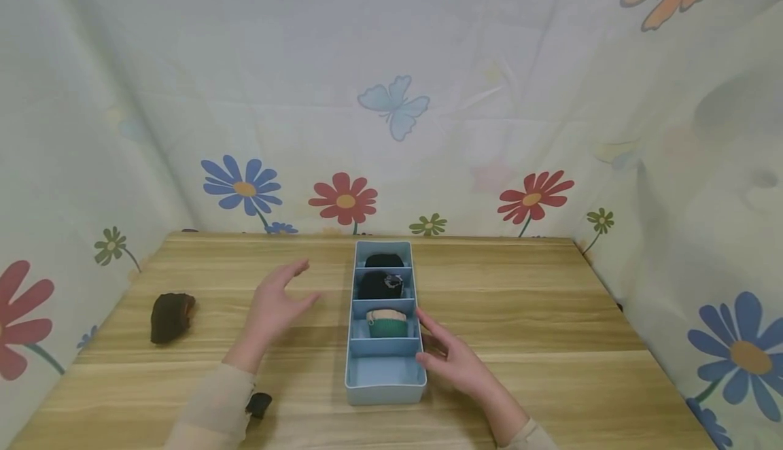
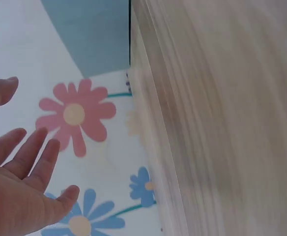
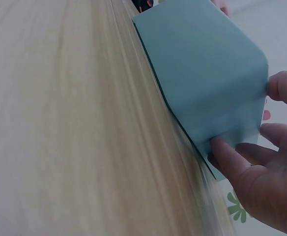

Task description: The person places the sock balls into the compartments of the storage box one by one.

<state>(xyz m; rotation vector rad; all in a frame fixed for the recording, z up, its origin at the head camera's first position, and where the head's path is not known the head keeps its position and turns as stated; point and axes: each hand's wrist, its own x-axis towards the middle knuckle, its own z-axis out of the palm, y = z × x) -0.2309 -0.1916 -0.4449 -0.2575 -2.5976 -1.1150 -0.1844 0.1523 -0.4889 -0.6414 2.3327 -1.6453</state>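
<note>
A long light-blue divided box (image 1: 385,395) stands on the table, its compartments in a row from front to back. A green and beige rolled cloth bundle (image 1: 388,324) lies in the second compartment from the front, and black cloth bundles (image 1: 374,285) lie in the two behind it. Nothing lies in the front compartment. My right hand (image 1: 454,361) touches the box's right side with extended fingers; the right wrist view shows fingertips (image 3: 222,147) against the blue wall (image 3: 202,73). To the left of the box, my left hand (image 1: 275,307) hovers with fingers and thumb spread, holding nothing.
A dark brown-black cloth bundle (image 1: 171,317) lies at the table's left. A small black piece (image 1: 259,404) shows beside my left sleeve (image 1: 211,406). Behind the wooden table (image 1: 508,300) hangs a flower-printed curtain (image 1: 465,151).
</note>
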